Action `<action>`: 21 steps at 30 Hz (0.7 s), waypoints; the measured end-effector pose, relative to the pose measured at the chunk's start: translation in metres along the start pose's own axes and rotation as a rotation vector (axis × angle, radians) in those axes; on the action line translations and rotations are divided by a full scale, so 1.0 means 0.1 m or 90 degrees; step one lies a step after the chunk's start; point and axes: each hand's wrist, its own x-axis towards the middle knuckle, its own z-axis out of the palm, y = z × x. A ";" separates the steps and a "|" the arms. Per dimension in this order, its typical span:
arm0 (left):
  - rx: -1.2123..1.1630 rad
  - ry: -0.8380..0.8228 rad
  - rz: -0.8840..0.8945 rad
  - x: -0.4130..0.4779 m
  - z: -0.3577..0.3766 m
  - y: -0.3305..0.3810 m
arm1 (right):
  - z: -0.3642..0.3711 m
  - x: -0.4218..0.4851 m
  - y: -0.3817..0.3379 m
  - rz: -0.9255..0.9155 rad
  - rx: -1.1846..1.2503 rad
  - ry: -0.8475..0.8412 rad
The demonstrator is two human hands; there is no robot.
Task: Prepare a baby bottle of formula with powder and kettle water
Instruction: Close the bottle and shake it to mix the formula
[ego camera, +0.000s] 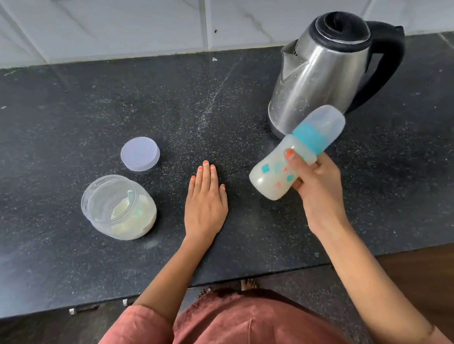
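**Bottle capped and tipped, jar left open**

On the dark counter's [48,134] left side I see the formula jar [119,208] standing open, powder inside and a scoop handle poking up, with its lid [140,153] set flat just behind it; I judge it was left open for easy scooping. Next, my left hand [205,199] rests flat and empty on the stone, fingers spread, likely just steadying me. Right of it, well clear of that palm, my right hand [315,182] grips the baby bottle [296,153] around its middle, tilted with its capped top toward the kettle [322,75]. Milky liquid fills it, so I take this for the mixing stage. Behind, the steel kettle stands upright, lid closed.
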 end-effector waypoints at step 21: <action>0.001 0.010 -0.005 0.01 0.00 0.00 | 0.34 1.01 0.08 -0.075 -0.290 -0.073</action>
